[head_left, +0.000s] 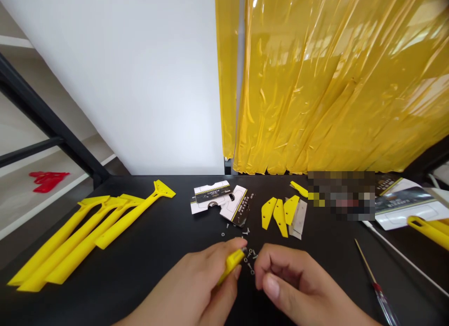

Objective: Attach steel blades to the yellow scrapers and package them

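Note:
Near the front of the black table, my left hand [196,281] is closed on a yellow plastic part [231,264]. A small dark piece shows at that part's upper end, by my fingertips; most of the part is hidden by my hand. To its right, my right hand [298,284] is closed, thumb against curled fingers; whatever it may hold is hidden. Small loose screws and nuts [251,256] lie between and just beyond my hands. Farther back lie several yellow plates with holes [279,217], beside grey metal blades [299,218].
Several yellow scraper handles [70,242] lie at left. Printed cards [210,195] sit at centre back. A screwdriver [380,293], a white cable [403,256], more packaging [410,202] and another yellow handle [430,230] are at right. A yellow plastic curtain [315,83] hangs behind.

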`<state>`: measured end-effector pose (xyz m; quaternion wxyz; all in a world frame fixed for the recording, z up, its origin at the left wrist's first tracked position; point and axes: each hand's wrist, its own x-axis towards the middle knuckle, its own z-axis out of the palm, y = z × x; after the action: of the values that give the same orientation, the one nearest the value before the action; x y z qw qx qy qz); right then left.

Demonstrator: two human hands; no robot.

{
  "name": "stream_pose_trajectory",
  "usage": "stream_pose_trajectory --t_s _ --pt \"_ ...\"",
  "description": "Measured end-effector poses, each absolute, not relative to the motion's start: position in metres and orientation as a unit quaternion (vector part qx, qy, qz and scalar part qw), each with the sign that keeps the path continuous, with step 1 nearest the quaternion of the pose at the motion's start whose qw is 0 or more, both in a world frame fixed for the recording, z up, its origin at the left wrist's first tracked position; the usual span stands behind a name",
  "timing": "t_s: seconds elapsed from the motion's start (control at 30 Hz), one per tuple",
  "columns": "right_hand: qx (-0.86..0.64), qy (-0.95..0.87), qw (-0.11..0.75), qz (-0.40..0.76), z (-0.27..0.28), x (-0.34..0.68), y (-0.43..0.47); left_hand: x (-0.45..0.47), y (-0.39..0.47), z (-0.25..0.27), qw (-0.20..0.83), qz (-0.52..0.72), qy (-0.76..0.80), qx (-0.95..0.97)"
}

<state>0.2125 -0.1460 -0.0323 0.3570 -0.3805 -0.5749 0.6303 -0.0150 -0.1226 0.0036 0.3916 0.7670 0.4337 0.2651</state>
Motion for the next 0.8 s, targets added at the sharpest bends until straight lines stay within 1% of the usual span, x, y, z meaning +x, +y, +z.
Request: stream_pose_trajectory --t_s 0.1,0.17,0.27,0.37,0.43,0.5,0.57,0.67,0.73,0.8 --pt "-0.328 -0.517 0.351 0.708 -0.031 0.207 -0.148 -0.017 -0.128 -0.005 0.138 0.119 0.386 0.904" --pt "-0.343 -0.484 0.338 0.73 -0.032 0.203 -0.149 -0.017 -0.132 -0.014 0.028 0.069 0.371 0.926" --pt "-0.391 -0.457 0.313 0.735 -0.034 0.2 -0.15 -0.017 -0.135 -0.023 -0.054 0.061 0.366 0.927" --pt "-0.412 -0.461 0.31 0.722 -0.032 0.201 -0.149 -0.02 -0.133 -0.025 -0.071 0.078 0.369 0.923" --pt "-0.426 -0.463 0.324 0.707 -0.031 0.203 -0.148 -0.022 -0.13 -0.023 -0.029 0.112 0.37 0.922" --pt "-0.442 -0.464 0.345 0.686 -0.031 0.206 -0.145 -0.022 -0.127 -0.02 0.066 0.167 0.378 0.908" --pt "-0.451 -0.465 0.368 0.667 -0.033 0.209 -0.141 -0.02 -0.126 -0.015 0.187 0.242 0.41 0.859" --pt "-0.443 -0.47 0.395 0.653 -0.036 0.212 -0.136 -0.014 -0.124 -0.011 0.389 0.343 0.479 0.708" --pt "-0.43 -0.477 0.403 0.652 -0.038 0.213 -0.135 -0.011 -0.123 -0.012 0.523 0.367 0.487 0.595" --pt "-0.42 -0.483 0.405 0.653 -0.039 0.213 -0.135 -0.01 -0.12 -0.015 0.631 0.352 0.459 0.517"
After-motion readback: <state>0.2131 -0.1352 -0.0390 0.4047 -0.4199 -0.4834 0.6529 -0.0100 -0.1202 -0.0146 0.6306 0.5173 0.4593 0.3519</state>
